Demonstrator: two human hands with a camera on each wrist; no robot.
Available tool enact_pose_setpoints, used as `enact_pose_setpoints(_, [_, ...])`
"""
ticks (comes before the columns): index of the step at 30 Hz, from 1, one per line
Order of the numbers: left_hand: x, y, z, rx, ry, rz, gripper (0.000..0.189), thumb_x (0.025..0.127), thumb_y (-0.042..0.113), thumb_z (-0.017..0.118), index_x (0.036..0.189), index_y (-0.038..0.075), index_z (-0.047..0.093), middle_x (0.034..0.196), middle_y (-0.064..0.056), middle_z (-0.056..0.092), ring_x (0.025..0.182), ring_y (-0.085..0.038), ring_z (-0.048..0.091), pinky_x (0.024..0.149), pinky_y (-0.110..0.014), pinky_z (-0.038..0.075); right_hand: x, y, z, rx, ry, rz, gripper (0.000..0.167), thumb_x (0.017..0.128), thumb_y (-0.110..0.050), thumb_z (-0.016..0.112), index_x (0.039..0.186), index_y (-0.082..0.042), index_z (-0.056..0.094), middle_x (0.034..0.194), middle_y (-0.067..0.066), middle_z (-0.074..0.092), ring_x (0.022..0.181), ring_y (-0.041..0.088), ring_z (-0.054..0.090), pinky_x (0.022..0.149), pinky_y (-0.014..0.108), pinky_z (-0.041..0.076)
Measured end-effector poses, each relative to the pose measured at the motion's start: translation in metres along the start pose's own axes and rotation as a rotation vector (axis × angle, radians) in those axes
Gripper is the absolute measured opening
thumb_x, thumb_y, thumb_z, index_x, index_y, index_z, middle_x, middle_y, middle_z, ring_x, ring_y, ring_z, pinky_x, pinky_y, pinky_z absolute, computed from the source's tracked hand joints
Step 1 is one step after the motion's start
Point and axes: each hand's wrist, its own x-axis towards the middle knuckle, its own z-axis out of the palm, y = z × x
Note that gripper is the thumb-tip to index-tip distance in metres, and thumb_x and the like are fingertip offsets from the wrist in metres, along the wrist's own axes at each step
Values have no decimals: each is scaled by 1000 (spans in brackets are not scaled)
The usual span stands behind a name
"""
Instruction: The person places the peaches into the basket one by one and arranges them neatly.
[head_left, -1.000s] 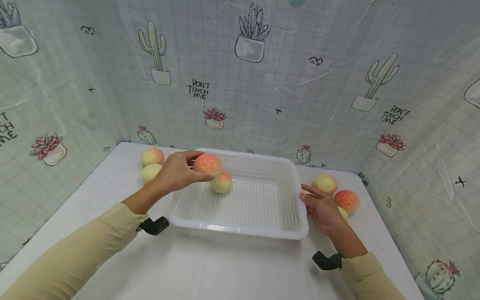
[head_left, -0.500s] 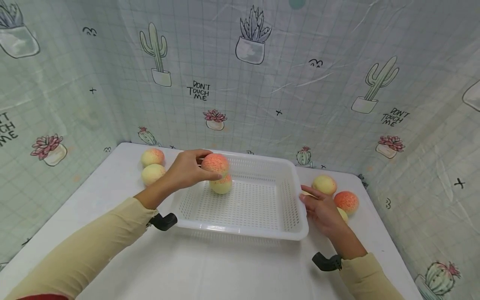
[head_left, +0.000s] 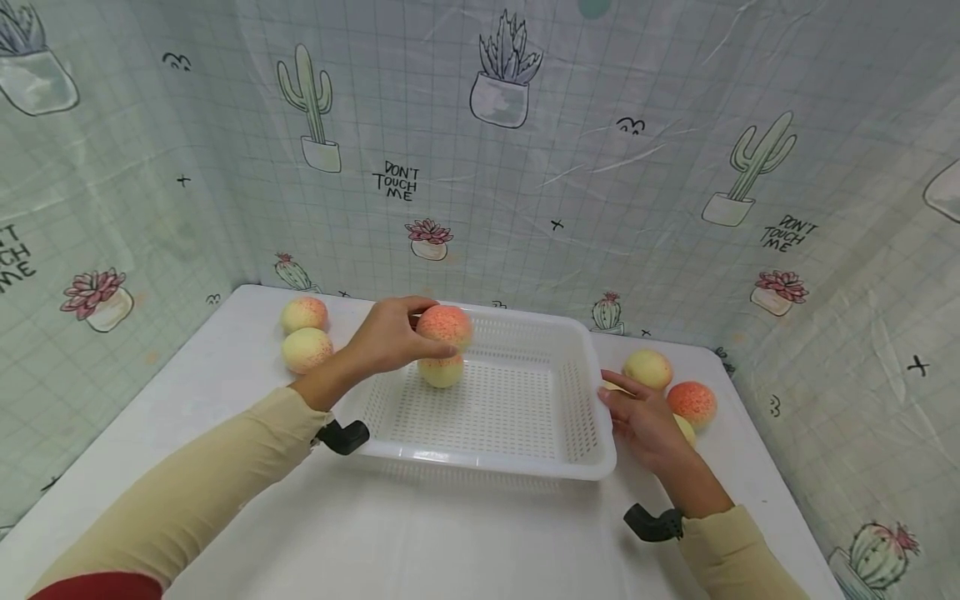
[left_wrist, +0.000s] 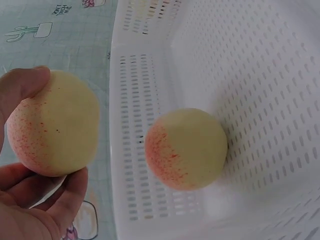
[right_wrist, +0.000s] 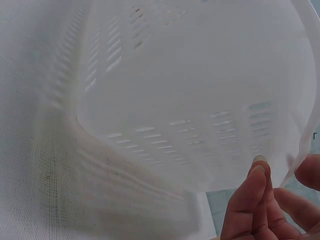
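My left hand [head_left: 386, 337] grips a red-blushed yellow peach [head_left: 447, 325] by its sides, thumb on one side and fingers on the other. It is held above the left part of a white perforated plastic basket [head_left: 480, 460]. Inside the basket, near its left wall, lies a second peach [left_wrist: 187, 150], partly hidden in the head view by the held one. At the right side, my right hand [head_left: 648, 425] pinches the basket's rim [right_wrist: 304, 145] between thumb and fingers.
Two peaches [head_left: 306, 350] lie on the white table [head_left: 480, 533] left of the basket. Several more, including a redder peach [head_left: 692, 405], lie to the right, some partly behind the right hand. A printed curtain [head_left: 555, 192] hangs behind the table.
The left hand has moved to the right with its peach, over the peach in the basket. The two peaches at the left are less covered. The right hand stays at the rim.
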Motion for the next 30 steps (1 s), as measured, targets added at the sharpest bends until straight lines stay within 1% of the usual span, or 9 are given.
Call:
enact_pose_setpoints(14, [13,7,12,32,2,54,68,73,35,93,131,10,68,120,-8,74,108,-23,69,91,-39,59,-1,0,0,-17,24,10,60,104,-26,65,159,-16,43,114,-14,72,100,7,70,85,22,57])
enact_pose_setpoints(19, [17,6,15,23,-6,48,67,73,35,94,131,10,68,120,-8,74,108,-23,69,91,-39,59,-1,2,1,-34,33,9,59,104,-27,65,158,-17,45,118,-13,72,101,8,70,87,23,58])
enact_pose_setpoints(25, [22,6,20,36,1,55,66,72,36,94,128,11,69,120,-7,73,108,-23,68,92,-40,59,0,2,3,-48,38,-1,59,104,-29,65,158,-17,46,128,-8,70,105,10,70,89,24,58])
enact_pose_setpoints(28, [24,6,22,23,-8,53,66,73,36,94,128,12,69,119,-7,73,107,-23,68,92,-40,58,0,2,3,-53,43,-1,58,104,-29,65,158,-17,46,128,-7,70,105,10,70,90,24,58])
enact_pose_setpoints(30, [25,6,24,10,-18,45,65,73,36,93,128,12,69,118,-6,74,106,-23,68,92,-39,58,0,3,4,-50,42,-1,58,104,-28,65,157,-17,46,125,-8,71,104,10,70,89,24,58])
